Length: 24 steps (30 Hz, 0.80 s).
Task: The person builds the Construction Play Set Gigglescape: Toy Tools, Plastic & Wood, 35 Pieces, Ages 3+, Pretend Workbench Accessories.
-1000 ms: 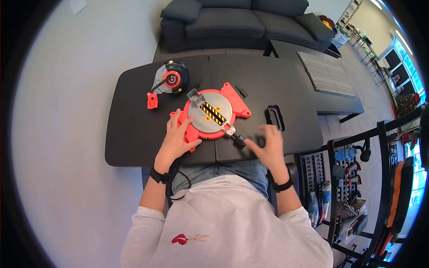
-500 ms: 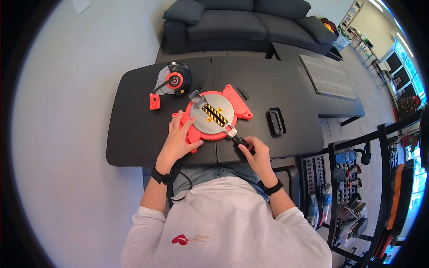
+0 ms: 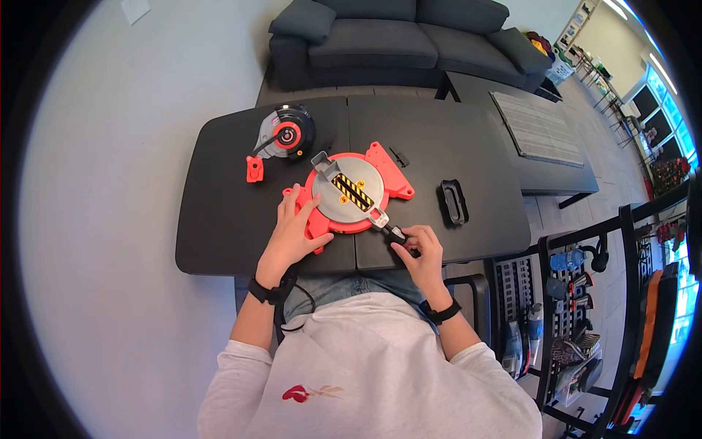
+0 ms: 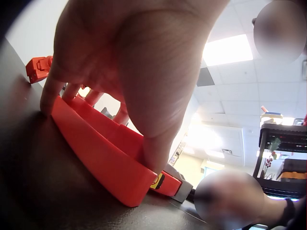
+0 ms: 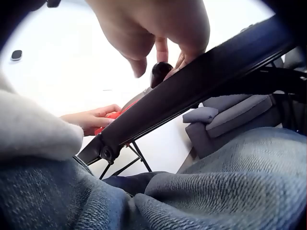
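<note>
A toy miter saw base [image 3: 391, 174] with red wings lies on the black table, its grey round turntable [image 3: 330, 201] crossed by a black-and-yellow striped strip. My left hand [image 3: 289, 238] holds the base's left wing, fingers over the far side and thumb at the near corner; the left wrist view shows it straddling the red wing [image 4: 98, 155]. At the table's near edge, my right hand [image 3: 425, 256] pinches the black handle [image 3: 395, 233] that sticks out from the turntable's front. In the right wrist view the handle's rounded dark end [image 5: 159, 74] sits between thumb and fingers.
The saw head [image 3: 284, 133], grey and black with a red disc and a red bracket, lies at the back left. A black oblong frame [image 3: 454, 202] is to the right, a small black piece [image 3: 398, 156] behind the base. A black shelf rack [image 3: 550, 293] stands right of the table.
My right hand, blurred and apart above the table a second ago, has come down onto the black handle and pinches it. The left hand stays on the base.
</note>
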Available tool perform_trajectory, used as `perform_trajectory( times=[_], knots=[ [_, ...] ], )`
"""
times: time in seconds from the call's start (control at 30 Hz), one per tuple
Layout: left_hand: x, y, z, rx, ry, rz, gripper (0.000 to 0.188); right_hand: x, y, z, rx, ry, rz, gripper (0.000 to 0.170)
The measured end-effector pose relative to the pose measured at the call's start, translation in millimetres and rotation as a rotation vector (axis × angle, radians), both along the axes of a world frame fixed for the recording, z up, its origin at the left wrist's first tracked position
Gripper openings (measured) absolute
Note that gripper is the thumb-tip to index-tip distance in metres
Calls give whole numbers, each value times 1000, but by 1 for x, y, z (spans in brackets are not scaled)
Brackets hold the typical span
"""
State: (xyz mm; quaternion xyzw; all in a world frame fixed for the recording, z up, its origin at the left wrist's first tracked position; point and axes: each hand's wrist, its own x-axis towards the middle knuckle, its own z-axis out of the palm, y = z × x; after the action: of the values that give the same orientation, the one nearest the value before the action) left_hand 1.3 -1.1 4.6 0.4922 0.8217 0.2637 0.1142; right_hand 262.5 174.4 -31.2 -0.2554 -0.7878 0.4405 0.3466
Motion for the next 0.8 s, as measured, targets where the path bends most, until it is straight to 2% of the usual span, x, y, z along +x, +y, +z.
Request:
perform_trajectory(
  times=[0.3, 0.4, 0.5, 0.6, 0.7, 0.8],
  knots=[
    [-1, 0, -5, 18, 21, -7, 91, -2, -2, -9, -136, 59, -41, 29],
    [-1, 0, -5, 16, 29, -6, 91, -3, -6, 6, -64, 64, -34, 27],
    [-1, 0, -4, 13, 31, -7, 91, -1, -2, -5, -57, -19, -46, 29],
    [0, 0, -3, 18, 18, -6, 90, -4, -2, -8, -243, 8, -80, 32],
    [0, 0, -2, 16, 14, -8, 90, -7, -9, 10, -81, 61, -73, 34],
    [-1, 0, -4, 16, 17, -10, 90, -4, -6, 2, -23, 34, -45, 30]
  ],
)
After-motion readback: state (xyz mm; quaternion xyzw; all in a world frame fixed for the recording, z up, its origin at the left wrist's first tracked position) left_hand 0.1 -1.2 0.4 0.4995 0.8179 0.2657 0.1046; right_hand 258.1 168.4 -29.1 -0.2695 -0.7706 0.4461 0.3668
